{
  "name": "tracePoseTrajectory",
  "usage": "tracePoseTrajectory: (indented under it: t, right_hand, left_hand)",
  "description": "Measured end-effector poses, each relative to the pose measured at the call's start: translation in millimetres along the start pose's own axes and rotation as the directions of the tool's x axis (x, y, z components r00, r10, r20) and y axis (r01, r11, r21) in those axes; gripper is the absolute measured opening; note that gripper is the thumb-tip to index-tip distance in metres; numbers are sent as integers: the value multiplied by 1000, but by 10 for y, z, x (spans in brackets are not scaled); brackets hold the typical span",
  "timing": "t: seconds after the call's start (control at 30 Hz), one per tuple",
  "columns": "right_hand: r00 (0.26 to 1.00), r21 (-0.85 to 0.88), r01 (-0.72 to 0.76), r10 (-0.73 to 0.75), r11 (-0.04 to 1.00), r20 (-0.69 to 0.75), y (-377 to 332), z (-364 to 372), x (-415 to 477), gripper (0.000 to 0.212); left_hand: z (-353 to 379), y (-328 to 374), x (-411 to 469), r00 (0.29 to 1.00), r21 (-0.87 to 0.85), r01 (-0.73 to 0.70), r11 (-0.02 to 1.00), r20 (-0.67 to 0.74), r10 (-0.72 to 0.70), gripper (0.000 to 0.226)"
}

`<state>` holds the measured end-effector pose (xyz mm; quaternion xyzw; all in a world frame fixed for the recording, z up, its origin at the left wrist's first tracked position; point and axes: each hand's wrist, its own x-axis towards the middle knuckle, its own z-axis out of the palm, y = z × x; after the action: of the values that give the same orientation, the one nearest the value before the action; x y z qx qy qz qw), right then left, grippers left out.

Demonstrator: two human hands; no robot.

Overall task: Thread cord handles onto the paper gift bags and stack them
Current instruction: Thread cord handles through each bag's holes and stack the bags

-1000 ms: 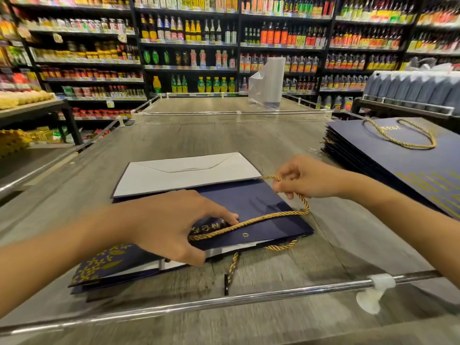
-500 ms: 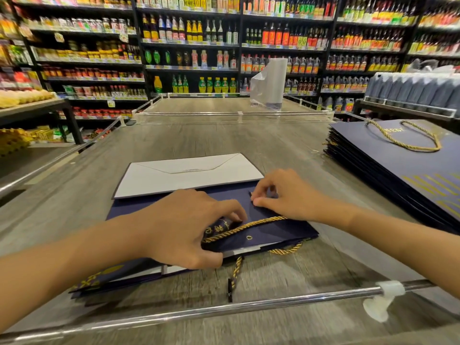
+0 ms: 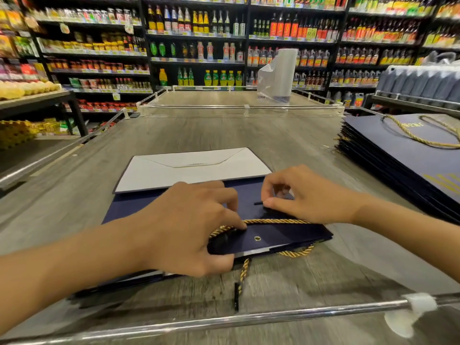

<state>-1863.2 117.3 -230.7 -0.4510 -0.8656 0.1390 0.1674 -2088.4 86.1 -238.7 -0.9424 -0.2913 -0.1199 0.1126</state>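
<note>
Head view: the navy gift bag (image 3: 286, 236) lies flat at the centre of the frame on a grey wood-grain table (image 3: 224, 130), its white folded base (image 3: 191, 168) turned toward the upper middle. The left hand (image 3: 189, 227) grips the bag's near edge, thumb curled below it and forefinger pressing the gold cord (image 3: 278, 221) down on the paper. The right hand (image 3: 306, 195), just right of centre, pinches the cord's black tip (image 3: 258, 203) between thumb and forefinger, the other fingers loosely bent. A metal eyelet (image 3: 257, 238) shows open near the bag's edge, and a second black-tipped cord end (image 3: 236, 295) hangs off the bag toward the lower middle. The bag looks light and stiff, likely to crease if bent, and best held flat by its reinforced top edge near the eyelets. The twisted cord is limp and would buckle if pushed, so the stiff tip looks like the place to hold it for threading. At the right edge sits a stack (image 3: 398, 155) of finished bags. The gold lettering on its top bag is upside down and partly cut off, so it cannot be read. Labels on the shelves (image 3: 199, 26) of bottles across the top are too small to read.
</note>
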Motion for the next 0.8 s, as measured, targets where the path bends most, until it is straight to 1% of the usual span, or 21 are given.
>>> tracePoseTrajectory:
  t: [0.1, 0.17, 0.33, 0.47, 0.6, 0.7, 0.8]
  right_hand:
    - [997, 137, 77, -79, 988, 10, -130, -74, -40, 11]
    - [992, 199, 107, -117, 974, 40, -184, -104, -72, 9]
    - [987, 183, 110, -129, 977, 99, -247, -94, -110, 10]
    - [988, 162, 100, -117, 982, 99, -240, -75, -112, 10]
    - [986, 129, 124, -137, 984, 99, -240, -69, -117, 10]
    - [986, 110, 156, -162, 982, 42, -241, -79, -118, 13]
    - [987, 116, 136, -125, 984, -98, -238, -111, -95, 15]
  left_hand:
    - [14, 27, -9, 1000, 0, 25, 1000, -11, -25, 44]
    - [13, 40, -2, 999, -21, 44, 999, -22, -44, 44]
    - [11, 42, 25, 996, -93, 59, 994, -57, -65, 41]
    - [20, 44, 25, 994, -113, 72, 991, -68, -80, 38]
    - [11, 53, 37, 990, -151, 80, 985, -100, -96, 33]
    - [1, 64, 53, 978, -175, 96, 980, -165, -125, 27]
    - [-29, 64, 73, 954, -219, 141, 965, -231, -192, 27]
